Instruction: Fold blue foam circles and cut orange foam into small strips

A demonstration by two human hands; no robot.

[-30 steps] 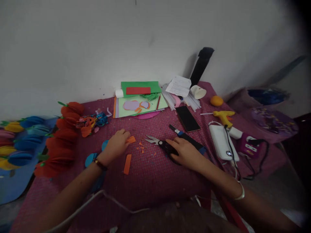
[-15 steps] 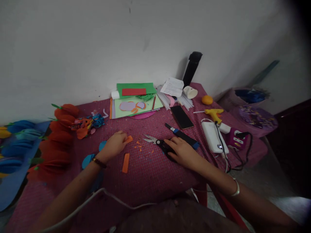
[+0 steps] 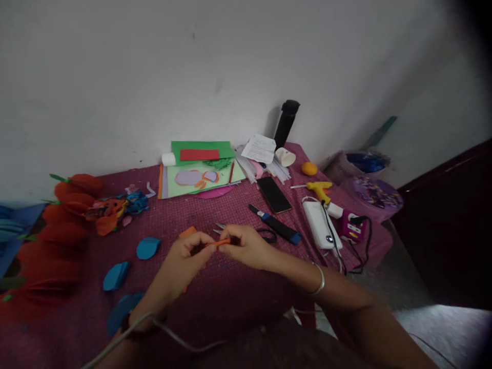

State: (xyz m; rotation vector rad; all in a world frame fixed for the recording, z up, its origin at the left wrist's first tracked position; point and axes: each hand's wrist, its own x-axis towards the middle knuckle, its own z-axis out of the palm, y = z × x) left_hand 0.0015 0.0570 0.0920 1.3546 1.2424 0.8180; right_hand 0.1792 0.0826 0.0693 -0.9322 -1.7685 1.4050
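Both my hands meet over the table, pinching one narrow orange strip (image 3: 218, 243) of what looks like craft foam or paper. My left hand (image 3: 184, 262) grips its left end and my right hand (image 3: 251, 247) its right end, fingertips almost touching. Behind my right hand lie scissors, partly hidden; their black handle (image 3: 270, 236) and blade tips show. Another orange piece (image 3: 187, 232) rests just beyond my left hand. Blue rounded cutouts (image 3: 148, 248) lie to the left of my left hand. A blue-and-black cutter (image 3: 280, 226) lies right of the scissors.
At the back are coloured sheets (image 3: 203, 148), a paper note (image 3: 259, 148) and a black bottle (image 3: 286, 123). A phone (image 3: 274, 195), yellow glue gun (image 3: 319, 189), white power bank (image 3: 321, 223) and cables sit right. Red-orange paper pumpkins (image 3: 57, 246) line the left side.
My right hand has let go of the scissors and moved left to the orange strip. My left hand has come nearer, and both now hold the strip. The view has shifted slightly right.
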